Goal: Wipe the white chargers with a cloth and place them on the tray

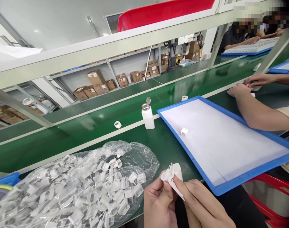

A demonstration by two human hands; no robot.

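At the bottom centre my left hand (160,205) and my right hand (201,205) together pinch a white plug adapter with metal pins (169,172) and a white cloth (176,180) wrapped against it. Left of my hands lies a clear plastic bag (70,186) full of several white plug adapters. To the right sits a blue-framed white tray (220,142) with one white plug adapter (184,131) lying on it.
A white dispenser bottle (148,115) stands by the tray's corner. Two loose adapters, one (117,124) and another (184,98), lie on the green conveyor belt (87,126). A co-worker's arms (255,107) rest at the right. Shelves of cardboard boxes (99,84) stand behind.
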